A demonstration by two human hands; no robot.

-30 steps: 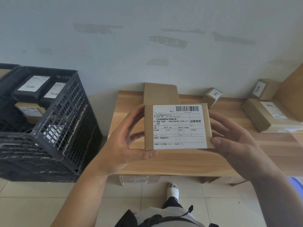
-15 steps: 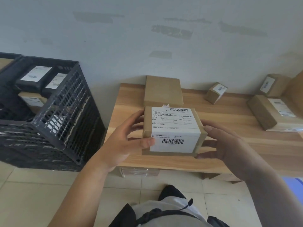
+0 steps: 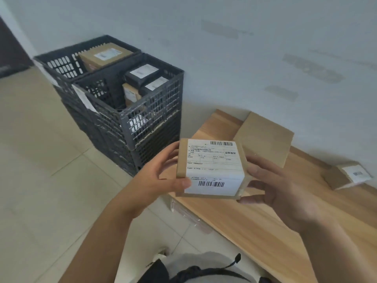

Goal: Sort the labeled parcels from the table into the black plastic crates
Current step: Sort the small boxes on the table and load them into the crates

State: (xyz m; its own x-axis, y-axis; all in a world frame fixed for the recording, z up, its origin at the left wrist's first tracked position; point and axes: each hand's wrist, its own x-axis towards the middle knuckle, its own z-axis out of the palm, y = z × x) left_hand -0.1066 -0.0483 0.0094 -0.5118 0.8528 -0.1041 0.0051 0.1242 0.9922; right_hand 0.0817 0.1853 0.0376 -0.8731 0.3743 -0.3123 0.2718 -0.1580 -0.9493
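1. A small cardboard parcel (image 3: 211, 167) is held in the air above the near-left corner of the wooden table (image 3: 255, 227), clear of its surface.
2. The left hand (image 3: 157, 180) grips the parcel's left side, thumb curled onto the front face and fingers behind it; the right hand (image 3: 273, 188) holds the right side, fingers curled round the edge and underneath.
3. A white shipping label (image 3: 212, 160) wraps over the parcel's top and front. It carries one barcode at the top right and a second barcode on the front face. The printed lines are Chinese characters with some digits, too blurred to read; a bolder group of characters sits at the right of the top face.
4. Left of the table stand black plastic crates (image 3: 142, 119), stacked; the nearer upper crate holds black-wrapped packets and a brown box, each with a white label whose text cannot be made out.
5. The farther crate (image 3: 61, 64) holds a large brown box (image 3: 106, 56) with a smeared white label.
6. On the table, a plain brown box (image 3: 265, 137) lies at the far-left edge, partly hidden behind the held parcel.
7. Another labelled box (image 3: 346, 176) lies near the far edge on the right; its barcode is blurred.
8. White tags hang on the crates' left sides, unreadable. The table is cut off by the right edge of the view.
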